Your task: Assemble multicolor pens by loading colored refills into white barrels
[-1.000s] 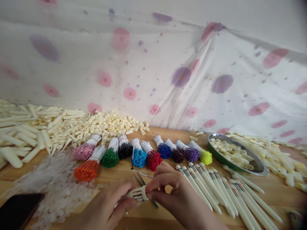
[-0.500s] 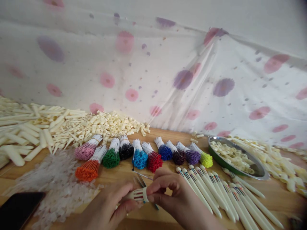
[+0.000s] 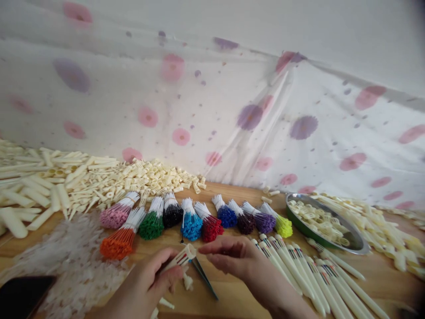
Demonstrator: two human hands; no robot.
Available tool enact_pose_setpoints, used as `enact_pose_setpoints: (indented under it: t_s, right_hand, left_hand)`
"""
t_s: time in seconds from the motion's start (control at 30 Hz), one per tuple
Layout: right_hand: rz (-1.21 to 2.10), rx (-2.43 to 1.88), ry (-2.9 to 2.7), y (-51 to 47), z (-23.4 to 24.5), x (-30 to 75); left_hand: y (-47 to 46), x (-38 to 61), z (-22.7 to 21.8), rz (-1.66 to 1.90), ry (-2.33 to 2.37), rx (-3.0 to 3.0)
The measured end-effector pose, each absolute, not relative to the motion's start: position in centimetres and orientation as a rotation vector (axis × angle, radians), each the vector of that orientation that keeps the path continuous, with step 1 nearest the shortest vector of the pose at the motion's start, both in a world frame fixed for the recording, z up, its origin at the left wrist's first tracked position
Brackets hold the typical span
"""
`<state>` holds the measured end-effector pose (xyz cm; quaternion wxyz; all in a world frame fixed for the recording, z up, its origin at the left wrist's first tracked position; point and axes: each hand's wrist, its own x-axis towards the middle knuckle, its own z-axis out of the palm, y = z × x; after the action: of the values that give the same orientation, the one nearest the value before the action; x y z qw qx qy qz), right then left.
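Note:
My left hand [image 3: 156, 277] is closed around a cream multicolour pen barrel [image 3: 181, 258]. The barrel's slotted, open end points up and to the right, and coloured bits show in its slots. Just right of that end is my right hand [image 3: 232, 259], thumb and forefinger a little apart with nothing visible between them. Under the hands, tweezers [image 3: 206, 278] lie on the wooden table, partly hidden by the barrel. A small cream plastic part [image 3: 187, 282] shows beside the left fingers.
Behind the hands stand bundles of coloured pen refills, among them orange [image 3: 116, 246], red [image 3: 212, 227] and yellow [image 3: 283, 227]. Finished-looking pens [image 3: 308, 274] lie at right, near a metal bowl [image 3: 360, 246] of cream rings. Clear plastic bits [image 3: 76, 252] and a phone [image 3: 23, 294] lie left.
My right hand has come off the barrel's ring-like end and moved slightly right, its fingers loosening. The barrel now tilts further up, its end uncovered. The view has shifted slightly.

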<state>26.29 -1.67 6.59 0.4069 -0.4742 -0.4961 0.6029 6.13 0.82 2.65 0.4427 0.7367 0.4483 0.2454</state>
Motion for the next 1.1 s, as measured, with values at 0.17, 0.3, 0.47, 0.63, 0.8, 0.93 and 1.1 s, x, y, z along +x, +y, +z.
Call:
enact_pose_setpoints:
  t_s: [0.17,0.3,0.47,0.63,0.8,0.93,1.1]
  right_hand:
    - [1.222,-1.356,-1.476,-1.5,7.3,27.2]
    - [0.483,-1.736,-1.585,-0.5,7.3,30.3]
    - [0.07,-2.125,-1.482,2.2,5.1,34.6]
    - [0.073,-2.244,-1.564,4.3,2.4,34.4]
    - [0.054,-2.384,-1.649,5.2,2.2,33.2]
    - [0.074,-2.515,-1.758,6.7,2.5,32.9]
    - [0.182,-2.549,-1.992,8.6,3.3,33.2]
  left_hand:
    - [1.3,6.0,1.9,0.529,1.053,1.669]
    - [1.9,5.7,1.2,0.573,1.069,1.567]
    - [2.3,5.9,0.7,0.636,1.107,1.417]
    - [1.9,6.3,1.0,0.692,1.159,1.333]
    - [2.0,6.1,0.7,0.674,1.136,1.302]
    - [2.0,6.0,0.6,0.643,1.127,1.306]
    - [1.7,6.2,2.1,0.661,1.155,1.306]
